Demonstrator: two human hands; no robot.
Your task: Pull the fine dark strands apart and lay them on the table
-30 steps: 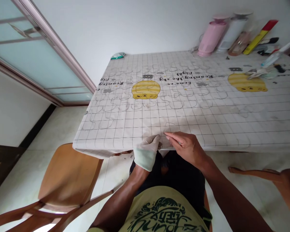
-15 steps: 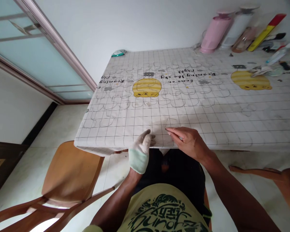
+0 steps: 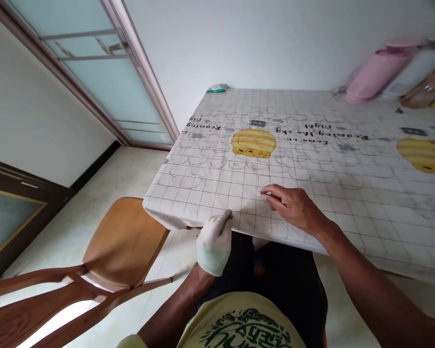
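My left hand (image 3: 215, 241) wears a white glove with a pale green cuff and is at the table's front edge. Its fingers are closed together; anything between them is too small to make out. To its right, my right hand (image 3: 293, 205) is bare, just above the tablecloth (image 3: 210, 191), with thumb and forefinger pinched together. What the pinch holds, if anything, cannot be made out. The two hands are apart. The cloth is white with a black grid, lettering and a yellow striped cartoon figure (image 3: 253, 143).
A wooden chair (image 3: 125, 239) stands left of the table. At the back right are a pink bottle-like container (image 3: 379, 75), a white one (image 3: 416, 67) and a clear brownish bottle (image 3: 426, 89). A green and white packet (image 3: 217, 88) lies at the back left corner.
The view has swung to the left. My left hand's fingers have drawn closer together, and the hands are a little farther apart. My right hand remains pinched.
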